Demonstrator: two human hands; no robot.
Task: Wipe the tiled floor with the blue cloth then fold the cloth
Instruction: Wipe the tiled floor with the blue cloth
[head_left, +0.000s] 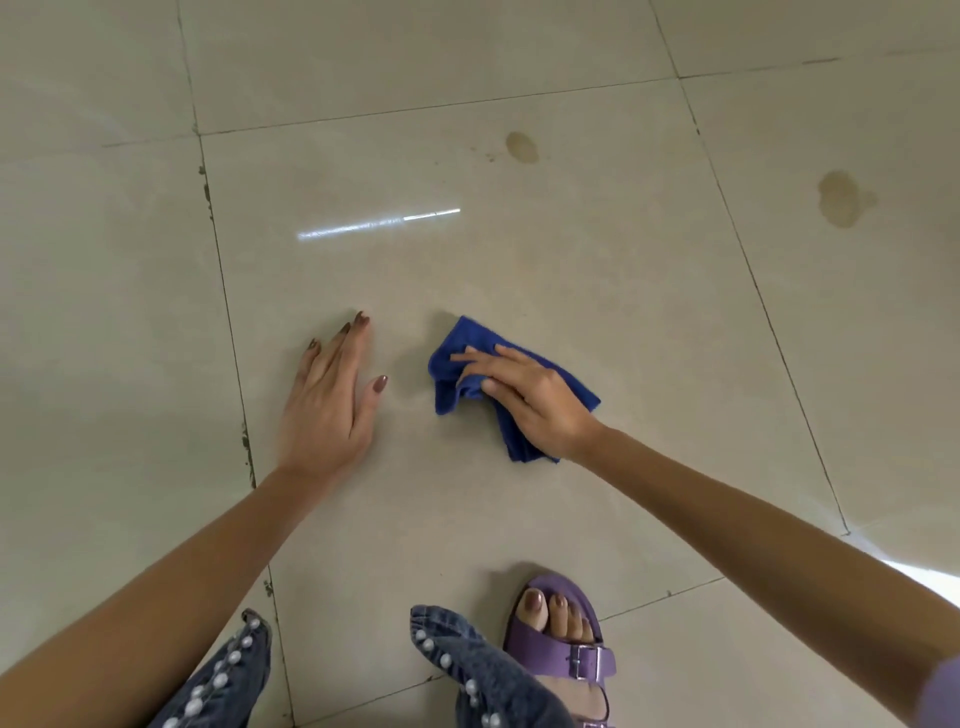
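Right hand (524, 395) pinches crumpled blue cloth (457, 358); left hand (332, 400) flat (bracing). Sweep firmly toward 2 brown stains (522, 147) ahead of it.

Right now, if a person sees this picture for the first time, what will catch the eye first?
The blue cloth stands out most: it lies bunched on the pale tiled floor near the middle, held by the right hand. The left hand, fingers straight, is beside it, not touching the cloth. Farther away, toward the upper right, two brownish stains mark the tiles.
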